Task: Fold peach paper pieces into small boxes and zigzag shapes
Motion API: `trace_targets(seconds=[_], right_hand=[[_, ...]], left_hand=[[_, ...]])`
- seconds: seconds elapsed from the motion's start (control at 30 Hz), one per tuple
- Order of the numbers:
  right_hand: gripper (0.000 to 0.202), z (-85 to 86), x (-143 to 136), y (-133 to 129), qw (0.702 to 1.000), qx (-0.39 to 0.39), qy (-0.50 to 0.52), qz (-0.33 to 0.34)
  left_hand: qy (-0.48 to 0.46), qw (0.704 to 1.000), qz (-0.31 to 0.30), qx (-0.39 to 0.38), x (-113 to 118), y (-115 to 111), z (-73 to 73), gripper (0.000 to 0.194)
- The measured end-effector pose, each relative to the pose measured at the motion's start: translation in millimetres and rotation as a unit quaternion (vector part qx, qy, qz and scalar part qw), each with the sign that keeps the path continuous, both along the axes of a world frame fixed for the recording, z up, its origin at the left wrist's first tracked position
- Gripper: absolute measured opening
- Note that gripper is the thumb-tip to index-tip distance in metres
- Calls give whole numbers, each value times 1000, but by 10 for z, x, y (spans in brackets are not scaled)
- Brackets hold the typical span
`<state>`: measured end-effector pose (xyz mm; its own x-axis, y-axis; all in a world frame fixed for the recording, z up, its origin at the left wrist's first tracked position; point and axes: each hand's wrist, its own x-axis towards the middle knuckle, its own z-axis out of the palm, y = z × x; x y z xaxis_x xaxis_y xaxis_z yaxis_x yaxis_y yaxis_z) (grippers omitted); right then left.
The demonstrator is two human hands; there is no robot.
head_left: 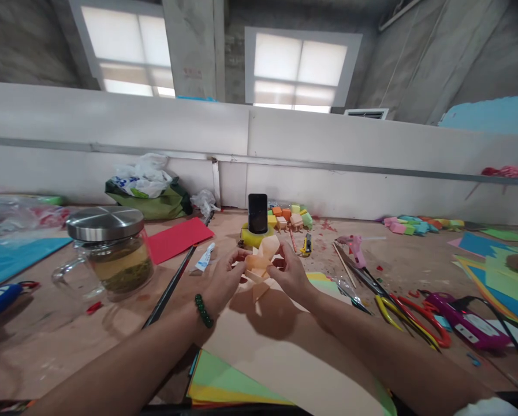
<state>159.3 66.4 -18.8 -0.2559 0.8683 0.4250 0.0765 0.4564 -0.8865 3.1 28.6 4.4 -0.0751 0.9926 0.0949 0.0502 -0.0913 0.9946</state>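
A folded piece of peach-coloured paper is held up between both hands near the middle of the table. Its left side is pinched by my left hand, which has a dark green bead bracelet at the wrist. My right hand grips the right side, thumb and fingers pressed together on it. Several flaps and creases show, one pointing down toward me. Beneath the hands lies a large pale peach sheet on a stack of green and yellow sheets.
A phone stands upright behind the hands, near small folded paper cubes. To the left are a lidded glass tea mug and red paper. Scissors, a pink glue gun and a purple device lie right.
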Motion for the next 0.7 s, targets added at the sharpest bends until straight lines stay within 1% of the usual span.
trace_targets(seconds=[0.1,0.2,0.33,0.4,0.5,0.57,0.6,0.63,0.67,0.7], right_hand=[[56,-1,0,-1,1000,0,11,18],[63,-41,5,18,999,-15,28,43],[66,-91,15,38,997,-32,37,62],[66,-103,21,38,998,-17,28,62],[71,-110,34,33,999,7,-3,43],[74,-102,48,30,998,41,-37,6],[74,-92,58,29,995,74,-57,-21],[71,-76,68,27,988,122,-76,-51],[64,-56,79,24,976,180,-92,-80],[52,-33,90,19,960,240,-106,-103]], left_hand=[[-13,1000,-5,-15,-3,10,-1,26],[-31,999,-11,-37,-2,30,-13,27],[-50,997,-23,-47,7,58,-37,25],[-46,998,-14,-42,9,68,-41,24],[-35,998,2,-45,1,73,-31,24],[-33,999,3,-42,-11,73,-23,23],[-33,999,4,-36,-17,73,-24,23],[-31,999,7,-26,-23,73,-27,23],[-27,999,12,-13,-27,74,-35,23],[-21,1000,18,4,-30,76,-47,23]])
